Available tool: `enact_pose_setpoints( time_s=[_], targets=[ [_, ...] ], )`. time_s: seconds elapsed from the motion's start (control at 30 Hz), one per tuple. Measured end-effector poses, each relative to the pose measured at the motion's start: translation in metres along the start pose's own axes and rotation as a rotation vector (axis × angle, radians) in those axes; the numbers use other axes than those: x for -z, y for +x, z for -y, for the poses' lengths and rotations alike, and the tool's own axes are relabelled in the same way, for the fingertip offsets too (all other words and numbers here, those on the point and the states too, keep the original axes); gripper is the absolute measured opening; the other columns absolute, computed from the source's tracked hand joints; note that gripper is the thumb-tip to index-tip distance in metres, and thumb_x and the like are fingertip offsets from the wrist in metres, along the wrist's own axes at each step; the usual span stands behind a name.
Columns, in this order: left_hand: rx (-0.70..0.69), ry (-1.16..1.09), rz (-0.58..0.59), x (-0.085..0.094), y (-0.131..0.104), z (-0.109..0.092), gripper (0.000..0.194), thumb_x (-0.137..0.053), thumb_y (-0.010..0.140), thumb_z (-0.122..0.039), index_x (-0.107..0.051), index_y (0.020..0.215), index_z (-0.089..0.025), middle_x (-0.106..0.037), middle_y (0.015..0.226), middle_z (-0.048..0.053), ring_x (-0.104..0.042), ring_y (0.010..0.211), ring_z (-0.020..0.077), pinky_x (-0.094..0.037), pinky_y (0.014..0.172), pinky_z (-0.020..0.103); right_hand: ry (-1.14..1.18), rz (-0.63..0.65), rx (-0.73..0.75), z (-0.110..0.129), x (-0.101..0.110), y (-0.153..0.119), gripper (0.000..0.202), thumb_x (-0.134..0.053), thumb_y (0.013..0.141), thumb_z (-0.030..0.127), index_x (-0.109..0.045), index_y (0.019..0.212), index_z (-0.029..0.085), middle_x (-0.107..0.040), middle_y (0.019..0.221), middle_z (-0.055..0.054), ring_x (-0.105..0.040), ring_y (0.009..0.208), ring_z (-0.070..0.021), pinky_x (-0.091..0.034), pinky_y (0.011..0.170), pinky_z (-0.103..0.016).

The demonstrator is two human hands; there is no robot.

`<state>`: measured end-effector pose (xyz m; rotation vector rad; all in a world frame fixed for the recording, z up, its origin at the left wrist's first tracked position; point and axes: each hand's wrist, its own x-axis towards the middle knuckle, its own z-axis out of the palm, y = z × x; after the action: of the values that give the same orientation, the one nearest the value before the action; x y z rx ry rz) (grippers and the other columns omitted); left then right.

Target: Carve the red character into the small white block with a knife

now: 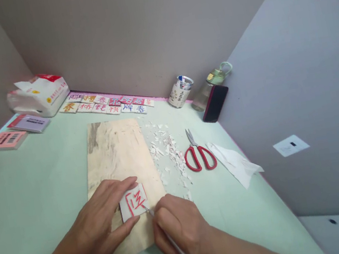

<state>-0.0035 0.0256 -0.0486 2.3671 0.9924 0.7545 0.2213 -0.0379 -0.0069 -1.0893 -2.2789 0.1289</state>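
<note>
My left hand (99, 221) pins a white square carving block (138, 198) between thumb and fingers on a worn wooden board (121, 152). Red lines forming a character mark the block's top face. In my right hand (182, 224), closed around it, is a slim silver craft knife (181, 248). Its tip meets the block's lower right part, by the red strokes. The knife's back end runs out of view at the bottom.
White shavings (170, 144) lie right of the board, beside red-handled scissors (197, 154) and a crumpled tissue (235, 161). Further back stand several lettered tiles (99, 105), a tissue pack (40, 94), packets (7, 140), a can (180, 92), a bottle (201, 95) and a leaning phone (216, 103).
</note>
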Motion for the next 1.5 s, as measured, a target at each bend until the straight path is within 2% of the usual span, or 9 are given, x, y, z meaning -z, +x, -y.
enact_pose_setpoints(
  time_s=[0.13,0.27,0.47,0.6,0.77,1.0,1.5],
  targets=[
    [-0.011,0.025,0.032,0.001,0.000,0.003,0.056,-0.061,0.097,-0.036,-0.039,0.149,-0.033,-0.064,0.130,0.006,-0.063,0.118,0.0263,-0.057,0.096,0.037,-0.110,-0.035,0.096,0.004,-0.002,-0.002,0.027,-0.041,0.090,0.003,-0.044,0.072,0.023,-0.043,0.064,-0.001,-0.036,0.058,-0.0160,-0.029,0.053,-0.030],
    [0.017,0.029,0.017,0.000,-0.001,0.001,0.055,-0.059,0.098,-0.037,-0.038,0.149,-0.034,-0.063,0.130,0.006,-0.060,0.120,0.0279,-0.052,0.101,0.043,-0.143,-0.071,0.119,0.006,-0.006,-0.003,0.027,-0.040,0.089,0.002,-0.044,0.072,0.023,-0.042,0.062,-0.001,-0.035,0.058,-0.0168,-0.026,0.053,-0.031],
    [0.031,-0.008,0.004,0.000,0.000,-0.002,0.052,-0.061,0.097,-0.036,-0.043,0.145,-0.034,-0.065,0.127,0.004,-0.061,0.117,0.0274,-0.052,0.099,0.041,0.049,-0.152,-0.086,-0.006,-0.002,-0.004,0.021,-0.047,0.091,0.006,-0.042,0.080,0.023,-0.047,0.067,0.001,-0.041,0.057,-0.0136,-0.032,0.052,-0.027],
    [0.098,-0.043,-0.013,-0.002,-0.002,-0.007,0.048,-0.059,0.098,-0.037,-0.045,0.144,-0.034,-0.063,0.129,0.004,-0.058,0.120,0.0288,-0.048,0.102,0.044,0.260,-0.127,-0.234,-0.013,0.004,-0.004,0.015,-0.048,0.092,0.012,-0.044,0.083,0.023,-0.054,0.071,0.001,-0.047,0.058,-0.0117,-0.037,0.055,-0.024],
    [0.093,-0.038,-0.007,-0.002,-0.002,-0.008,0.048,-0.057,0.099,-0.038,-0.044,0.145,-0.036,-0.061,0.130,0.003,-0.056,0.121,0.0282,-0.045,0.104,0.043,0.336,-0.086,-0.119,-0.013,0.002,-0.003,0.013,-0.050,0.090,0.011,-0.046,0.087,0.023,-0.057,0.073,0.000,-0.053,0.062,-0.0135,-0.040,0.057,-0.025],
    [0.065,-0.013,0.006,-0.003,-0.003,-0.003,0.053,-0.060,0.098,-0.037,-0.039,0.146,-0.037,-0.059,0.133,0.002,-0.053,0.124,0.0263,-0.040,0.106,0.041,0.280,-0.127,-0.023,-0.009,-0.005,-0.002,0.017,-0.050,0.089,0.007,-0.045,0.088,0.023,-0.055,0.070,0.001,-0.051,0.061,-0.0134,-0.039,0.055,-0.026],
    [0.079,-0.038,-0.003,-0.003,-0.002,-0.008,0.052,-0.061,0.097,-0.034,-0.040,0.145,-0.037,-0.060,0.129,0.001,-0.054,0.121,0.0259,-0.038,0.105,0.042,0.216,-0.087,-0.017,-0.007,-0.004,0.001,0.017,-0.050,0.089,0.006,-0.046,0.086,0.023,-0.057,0.071,0.000,-0.050,0.061,-0.0134,-0.038,0.055,-0.026]
  ],
)
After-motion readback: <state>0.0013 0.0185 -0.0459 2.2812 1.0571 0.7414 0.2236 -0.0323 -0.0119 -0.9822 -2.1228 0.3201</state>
